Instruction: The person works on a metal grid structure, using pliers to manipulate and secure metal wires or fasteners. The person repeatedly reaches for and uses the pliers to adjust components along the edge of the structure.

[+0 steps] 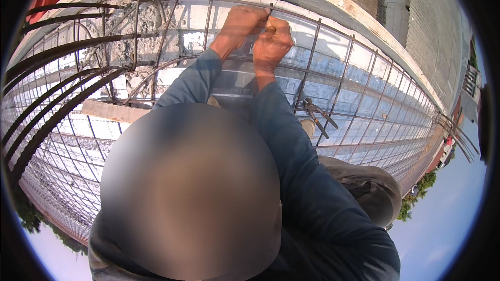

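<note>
Both hands, left hand [240, 25] and right hand [272, 42], pinch together on the outdoor rebar grid [333, 80].

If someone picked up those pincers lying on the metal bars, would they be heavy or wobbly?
The pincers look like dark metal, so probably heavy for their size and stiff. Their two long handles are spread apart, so they might swing at the joint. Lying across the rebar grid, they seem unlikely to roll.

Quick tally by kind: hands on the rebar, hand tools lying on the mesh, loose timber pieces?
Hands at the rebar crossing: 2, left hand and right hand
Pincers lying on the rebar mesh: 1
Timber plank: 1
Total: 4
</note>
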